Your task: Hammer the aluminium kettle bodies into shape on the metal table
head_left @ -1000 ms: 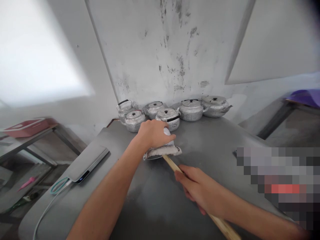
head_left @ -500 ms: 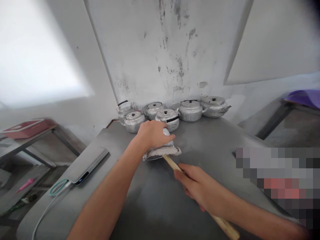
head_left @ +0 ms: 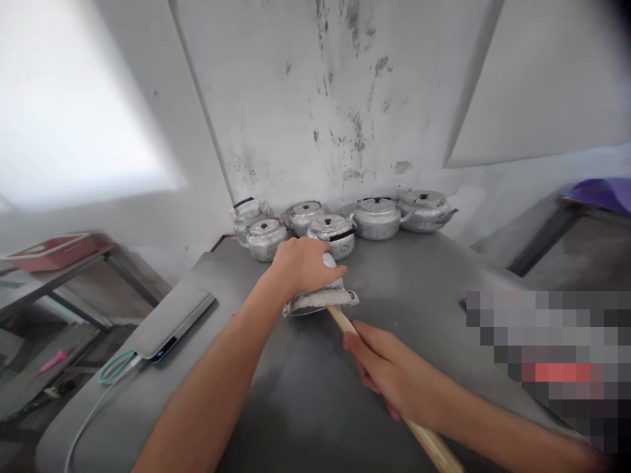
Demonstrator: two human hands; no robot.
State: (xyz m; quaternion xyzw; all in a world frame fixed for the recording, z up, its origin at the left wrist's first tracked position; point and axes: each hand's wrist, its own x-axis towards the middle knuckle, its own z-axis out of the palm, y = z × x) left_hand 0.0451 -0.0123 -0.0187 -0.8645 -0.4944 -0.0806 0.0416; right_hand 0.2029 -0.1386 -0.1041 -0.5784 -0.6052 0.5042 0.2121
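My left hand (head_left: 303,263) grips a silvery metal vessel (head_left: 320,301) from above, its thumb stretched to the right. The vessel is tilted with its mouth toward me; a pale band runs along the rim, with a small holed lug at each side. Most of its body is hidden under the hand. My right hand (head_left: 379,368) is wrapped around a light wooden stick (head_left: 434,447). The upper end of the stick meets the vessel's mouth, and its tip is hidden there. Just behind my left hand stands an aluminium kettle (head_left: 332,240) with a black handle.
Several more aluminium kettles (head_left: 377,220) line the back of the grey table (head_left: 305,407) by the stained wall. A grey power bank (head_left: 175,322) with a cable lies at left. Side tables hold a pink tray (head_left: 54,253) and something purple (head_left: 604,197). A pixelated area covers the right.
The stick's upper end has shifted slightly right along the vessel's rim. My left hand stays on the vessel, and the whole view has moved a little.
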